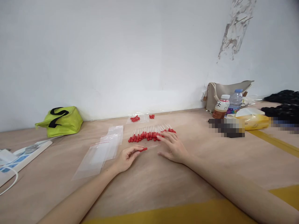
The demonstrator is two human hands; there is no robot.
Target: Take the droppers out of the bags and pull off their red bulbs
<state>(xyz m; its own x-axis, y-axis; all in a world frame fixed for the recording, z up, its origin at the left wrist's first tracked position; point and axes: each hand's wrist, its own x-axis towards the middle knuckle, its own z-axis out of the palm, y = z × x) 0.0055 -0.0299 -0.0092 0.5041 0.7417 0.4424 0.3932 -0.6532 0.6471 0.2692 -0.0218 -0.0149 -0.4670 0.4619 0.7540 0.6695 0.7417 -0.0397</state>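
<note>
My left hand (127,157) pinches one glass dropper (147,148) by its red rubber bulb, the clear tube pointing right just above the tabletop. My right hand (173,146) lies flat with fingers stretched out, fingertips touching the near edge of a row of several red-bulbed droppers (149,133). A fan of empty clear zip bags (102,149) lies to the left of my left hand. Further back, a bag with a few red droppers inside (139,118) rests near the wall.
A lime-green pouch (59,121) sits at the back left, a white power strip with cable (21,157) at the left edge. At the right stand a beige bag (224,91), two bottles (221,106), a yellow packet (254,121) and dark fabric (282,105).
</note>
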